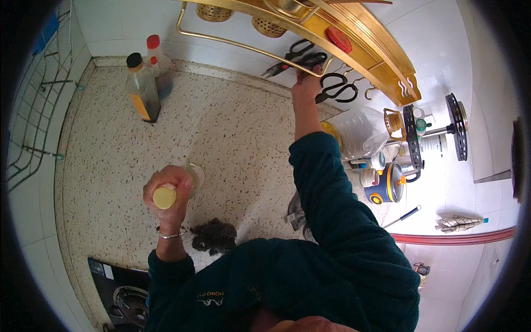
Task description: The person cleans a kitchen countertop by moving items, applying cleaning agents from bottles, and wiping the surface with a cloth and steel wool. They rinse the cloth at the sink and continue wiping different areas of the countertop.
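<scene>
My left hand point(168, 199) is wrapped around a clear bottle point(196, 176) with a pale yellow cap point(164, 197), over the speckled countertop point(232, 137). Whether the bottle's base touches the counter is hard to tell. My right hand point(307, 89) reaches to the back wall, its fingers at the black handles of scissors with a red pivot point(285, 66). The rail and handles partly hide those fingers. Close beside this hand, another black-handled pair of scissors point(336, 87) hangs below a golden wall rack point(361, 54).
Capped bottles, one of dark liquid point(143, 93), stand at the back left. A large clear plastic jug point(359, 130) and a blue-and-yellow pot point(386, 184) are on the right. Near my body lies a dark patch point(213, 236); a gas stove point(128, 294) is at lower left.
</scene>
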A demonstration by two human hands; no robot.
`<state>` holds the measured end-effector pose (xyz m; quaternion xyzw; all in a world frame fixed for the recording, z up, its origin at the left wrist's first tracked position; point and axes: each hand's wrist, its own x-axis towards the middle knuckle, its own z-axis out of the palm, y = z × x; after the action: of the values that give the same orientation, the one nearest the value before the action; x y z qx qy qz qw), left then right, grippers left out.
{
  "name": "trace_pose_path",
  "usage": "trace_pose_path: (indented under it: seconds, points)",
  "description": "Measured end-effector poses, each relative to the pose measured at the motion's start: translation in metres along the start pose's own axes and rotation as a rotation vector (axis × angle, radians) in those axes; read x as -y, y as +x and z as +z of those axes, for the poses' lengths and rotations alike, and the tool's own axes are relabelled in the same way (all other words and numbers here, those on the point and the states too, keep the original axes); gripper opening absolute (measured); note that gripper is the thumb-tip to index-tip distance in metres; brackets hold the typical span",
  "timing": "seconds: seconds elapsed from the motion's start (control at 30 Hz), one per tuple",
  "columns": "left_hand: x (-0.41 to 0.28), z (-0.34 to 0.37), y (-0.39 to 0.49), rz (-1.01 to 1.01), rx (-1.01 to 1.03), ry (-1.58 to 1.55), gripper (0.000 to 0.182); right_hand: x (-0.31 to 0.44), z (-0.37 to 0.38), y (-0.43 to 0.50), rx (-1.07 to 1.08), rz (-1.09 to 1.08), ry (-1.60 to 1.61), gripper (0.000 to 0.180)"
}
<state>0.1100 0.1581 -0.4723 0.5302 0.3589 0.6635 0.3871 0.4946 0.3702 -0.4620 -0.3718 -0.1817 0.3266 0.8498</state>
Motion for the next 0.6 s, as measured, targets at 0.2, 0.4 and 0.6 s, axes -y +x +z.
trace_pose_path:
  seconds: [0.2, 0.4, 0.6]
  points:
    - [0.000, 0.006, 0.000, -0.021, -0.028, 0.041, 0.019, -0.039, 0.003, -0.025, 0.481, 0.202, 0.093, 0.021]
    - [0.010, 0.001, 0.001, -0.004, 0.025, 0.027, 0.019, -0.021, -0.026, 0.000, 0.276, 0.088, 0.133, 0.025]
    - [0.012, -0.001, 0.002, 0.060, 0.077, 0.161, 0.020, -0.030, -0.066, 0.013, 0.022, 0.015, -0.107, 0.019]
